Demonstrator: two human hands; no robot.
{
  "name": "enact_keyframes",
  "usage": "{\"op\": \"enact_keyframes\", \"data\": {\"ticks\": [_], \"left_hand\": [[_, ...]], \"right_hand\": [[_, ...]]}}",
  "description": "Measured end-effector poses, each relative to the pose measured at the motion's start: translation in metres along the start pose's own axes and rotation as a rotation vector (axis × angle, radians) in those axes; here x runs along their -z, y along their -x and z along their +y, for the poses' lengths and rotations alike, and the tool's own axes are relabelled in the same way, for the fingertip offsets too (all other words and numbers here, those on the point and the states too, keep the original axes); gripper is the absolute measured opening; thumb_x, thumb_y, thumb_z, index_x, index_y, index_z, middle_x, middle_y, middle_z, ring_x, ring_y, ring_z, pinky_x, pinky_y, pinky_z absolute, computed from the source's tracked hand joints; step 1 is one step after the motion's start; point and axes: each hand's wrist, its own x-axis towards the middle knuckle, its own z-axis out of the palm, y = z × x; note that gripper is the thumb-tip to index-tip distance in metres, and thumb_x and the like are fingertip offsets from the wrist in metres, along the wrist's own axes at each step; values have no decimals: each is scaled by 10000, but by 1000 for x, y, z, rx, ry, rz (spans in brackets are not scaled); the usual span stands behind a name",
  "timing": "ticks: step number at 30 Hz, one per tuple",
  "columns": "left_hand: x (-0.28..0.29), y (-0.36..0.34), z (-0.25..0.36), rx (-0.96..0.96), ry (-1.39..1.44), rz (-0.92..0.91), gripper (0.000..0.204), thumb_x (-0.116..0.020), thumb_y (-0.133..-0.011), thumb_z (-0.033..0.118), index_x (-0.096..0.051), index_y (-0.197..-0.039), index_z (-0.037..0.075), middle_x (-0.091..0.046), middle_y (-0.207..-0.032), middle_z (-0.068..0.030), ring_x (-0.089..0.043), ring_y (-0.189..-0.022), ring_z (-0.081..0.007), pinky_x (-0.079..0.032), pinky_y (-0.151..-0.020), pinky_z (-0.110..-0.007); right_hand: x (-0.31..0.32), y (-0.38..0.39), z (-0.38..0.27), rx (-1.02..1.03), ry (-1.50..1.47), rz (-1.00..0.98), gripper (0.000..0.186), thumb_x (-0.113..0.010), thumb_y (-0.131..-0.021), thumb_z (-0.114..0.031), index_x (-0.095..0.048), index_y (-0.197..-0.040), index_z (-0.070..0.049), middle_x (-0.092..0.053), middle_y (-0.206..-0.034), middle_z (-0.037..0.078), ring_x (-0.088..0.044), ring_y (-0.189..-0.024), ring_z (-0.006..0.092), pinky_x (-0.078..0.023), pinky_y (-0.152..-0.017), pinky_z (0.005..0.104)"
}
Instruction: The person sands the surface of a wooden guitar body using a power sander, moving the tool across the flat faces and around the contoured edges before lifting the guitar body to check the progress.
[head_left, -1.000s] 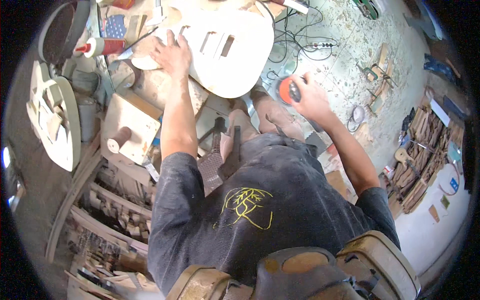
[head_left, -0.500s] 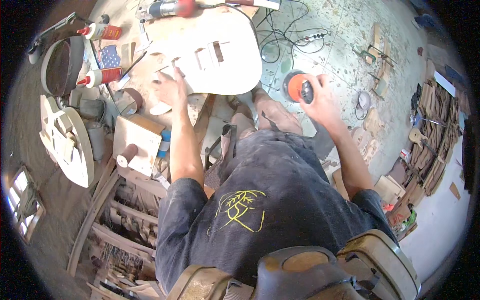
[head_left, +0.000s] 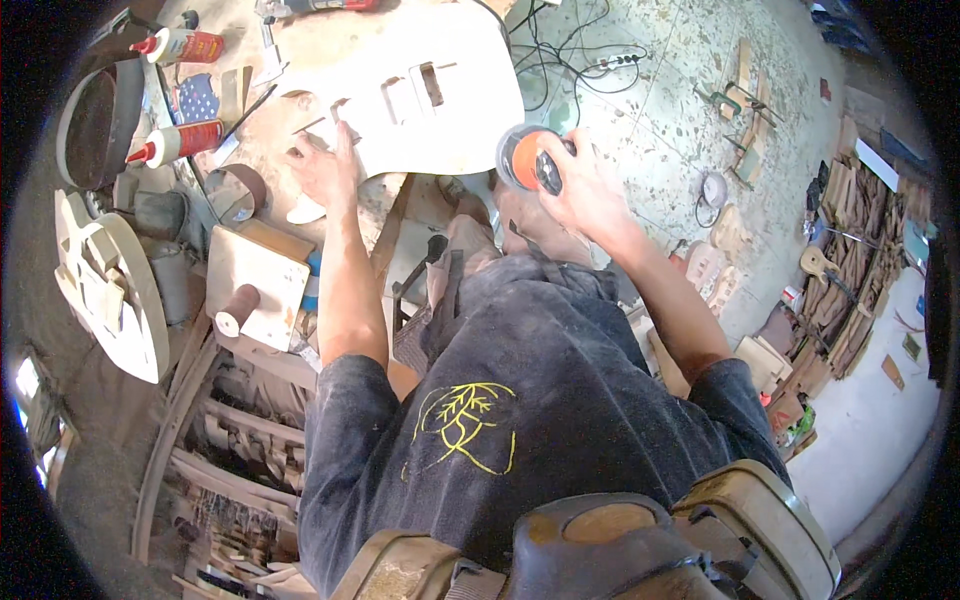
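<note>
A pale, unfinished electric guitar body (head_left: 450, 110) lies flat on the workbench, with cavities cut into its top. My left hand (head_left: 327, 168) grips it at the left by the horn, thumb on the top face and the other fingers bent over towards the cutaway. My right hand (head_left: 585, 190) is closed round the black part of a round orange sander (head_left: 530, 160) with a grey disc rim. The sander is tilted at the body's rounded right end; whether its disc touches the edge cannot be made out.
Red-tipped glue bottles (head_left: 185, 142) and a sanding belt roll (head_left: 235, 192) lie left on the bench. A power tool (head_left: 315, 6) is at the far edge. Further left stands another guitar body (head_left: 110, 285). Cables (head_left: 560, 60) and clamps (head_left: 735, 105) lie on the floor to the right.
My right hand has brought the sander leftwards from over the floor to the guitar body's right end. My left hand stays at the horn. The whole view has shifted slightly.
</note>
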Motion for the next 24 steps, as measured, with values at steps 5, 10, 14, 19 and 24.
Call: {"op": "enact_keyframes", "data": {"ticks": [5,10,14,19,24], "left_hand": [[1,0,-2,6,-17,-15,860,-678,-890,668,-540,-1432,14,-496,-1367,-314,-566,-1232,-469,-485,-1017,-545],[-1,0,-1,17,-35,-17,845,-679,-887,670,-547,-1420,28,-500,-1358,-306,-567,-1219,-468,-483,-1013,-544],[-2,0,-3,-6,-32,3,850,-675,-884,678,-539,-1428,39,-502,-1351,-306,-572,-1208,-464,-483,-1008,-546],[-3,-2,-3,-1,-68,-8,860,-668,-887,686,-534,-1443,44,-505,-1338,-310,-585,-1182,-466,-487,-995,-545],[-7,-3,-12,-28,-49,3,885,-655,-888,704,-535,-1449,30,-496,-1357,-337,-586,-1188,-474,-487,-1004,-541]], "right_hand": [[4,-2,-7,18,68,-46,607,-797,-812,-231,-542,-1363,-227,-518,-1276,207,-622,-1150,440,-550,-915,516],[-3,12,8,-41,45,-16,614,-807,-808,-229,-543,-1362,-217,-517,-1280,213,-635,-1121,447,-550,-909,515],[5,-3,-1,-19,20,7,623,-820,-796,-242,-552,-1358,-216,-518,-1273,205,-635,-1123,438,-552,-908,511],[-3,12,4,-2,95,-45,638,-827,-785,-236,-565,-1366,-224,-519,-1267,196,-631,-1090,415,-551,-888,506],[-2,17,-24,49,109,-37,693,-817,-765,-257,-539,-1398,-203,-504,-1229,213,-630,-1063,438,-573,-838,524]]}}
